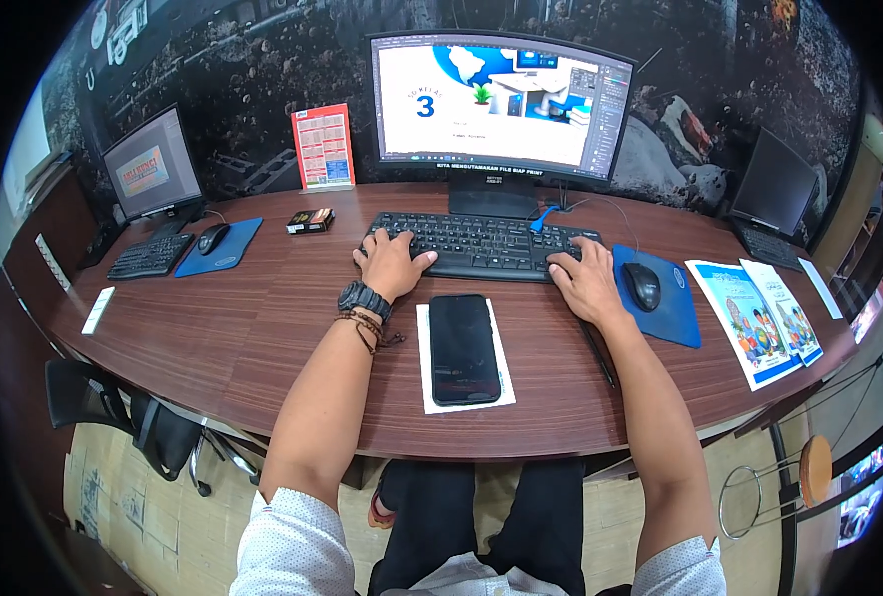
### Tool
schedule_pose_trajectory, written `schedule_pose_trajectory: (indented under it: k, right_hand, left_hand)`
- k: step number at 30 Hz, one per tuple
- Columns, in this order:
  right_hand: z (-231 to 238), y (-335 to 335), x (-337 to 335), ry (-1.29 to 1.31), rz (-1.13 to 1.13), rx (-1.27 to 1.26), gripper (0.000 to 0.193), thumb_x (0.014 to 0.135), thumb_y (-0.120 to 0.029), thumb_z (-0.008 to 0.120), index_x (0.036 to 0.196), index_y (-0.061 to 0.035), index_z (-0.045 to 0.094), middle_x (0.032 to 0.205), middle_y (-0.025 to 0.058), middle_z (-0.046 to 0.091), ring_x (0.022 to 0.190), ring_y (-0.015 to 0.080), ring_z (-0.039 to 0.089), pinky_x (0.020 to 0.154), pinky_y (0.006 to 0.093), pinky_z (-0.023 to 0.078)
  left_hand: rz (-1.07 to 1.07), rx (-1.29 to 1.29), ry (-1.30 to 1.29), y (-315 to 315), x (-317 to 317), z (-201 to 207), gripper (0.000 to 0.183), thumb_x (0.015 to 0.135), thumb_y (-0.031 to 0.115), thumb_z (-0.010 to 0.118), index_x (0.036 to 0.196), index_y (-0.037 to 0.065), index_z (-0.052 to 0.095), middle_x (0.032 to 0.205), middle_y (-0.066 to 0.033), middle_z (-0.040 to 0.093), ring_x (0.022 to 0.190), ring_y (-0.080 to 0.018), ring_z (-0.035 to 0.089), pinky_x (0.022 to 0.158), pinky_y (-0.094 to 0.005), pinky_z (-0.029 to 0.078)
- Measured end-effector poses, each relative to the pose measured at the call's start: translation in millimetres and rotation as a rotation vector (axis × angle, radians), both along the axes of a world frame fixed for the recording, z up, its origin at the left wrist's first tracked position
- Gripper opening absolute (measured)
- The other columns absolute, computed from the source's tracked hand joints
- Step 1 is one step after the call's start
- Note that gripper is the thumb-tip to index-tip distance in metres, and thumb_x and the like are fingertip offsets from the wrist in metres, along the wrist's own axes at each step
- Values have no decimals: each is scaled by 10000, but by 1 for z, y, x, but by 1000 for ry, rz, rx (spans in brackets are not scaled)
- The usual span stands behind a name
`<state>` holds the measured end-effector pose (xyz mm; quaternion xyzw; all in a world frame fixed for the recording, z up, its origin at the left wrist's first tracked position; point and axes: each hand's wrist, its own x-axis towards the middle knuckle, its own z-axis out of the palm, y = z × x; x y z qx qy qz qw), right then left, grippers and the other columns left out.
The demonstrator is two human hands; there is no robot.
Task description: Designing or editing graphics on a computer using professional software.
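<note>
My left hand (392, 266) rests on the left end of a black keyboard (476, 244), fingers spread over the keys and thumb out to the side. At the keyboard's right end my right hand (588, 273) lies with its fingers apart on the number keys. Neither hand grips anything. A wide curved monitor (501, 104) stands behind the keyboard, showing a page design in editing software. Between my forearms a black phone (464, 348) lies on white paper (506, 382). A dark pen-like stick (598, 356) lies beside my right forearm, partly hidden by it.
Right of my right hand, a black mouse (642, 286) sits on a blue pad (675, 323), near printed booklets (749, 323). A small dark box (310, 221) and a red-and-white calendar (323, 147) stand left. Other monitors (151, 164) occupy both ends; a black chair (88, 392) is lower left.
</note>
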<state>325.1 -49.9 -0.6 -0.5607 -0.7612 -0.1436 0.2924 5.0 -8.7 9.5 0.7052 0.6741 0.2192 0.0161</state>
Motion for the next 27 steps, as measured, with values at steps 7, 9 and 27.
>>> schedule_pose_trajectory:
  k: [7,9,27]
  right_hand:
    - [11,5,60,108,-88,20,246,864,-225,629,1073,-130,719,1158,149,597,1126,351,537,1014,463,393]
    - [8,-1,83,102,-141,-8,259,861,-233,636,1081,-124,717,1162,151,598,1119,356,546,1001,462,414]
    - [-3,-20,96,368,-327,-54,354,794,-234,653,1122,-114,709,1214,134,594,1128,340,589,958,423,485]
  left_hand:
    - [4,9,8,0,2,0,616,890,542,641,1319,101,607,1371,-254,468,1320,-438,369,1092,-606,262]
    - [-5,19,22,0,3,1,617,888,540,644,1317,98,608,1373,-256,468,1317,-440,373,1089,-609,268]
    - [39,1,52,2,24,2,795,871,734,502,1384,129,554,1442,-299,361,1378,-485,276,1100,-661,194]
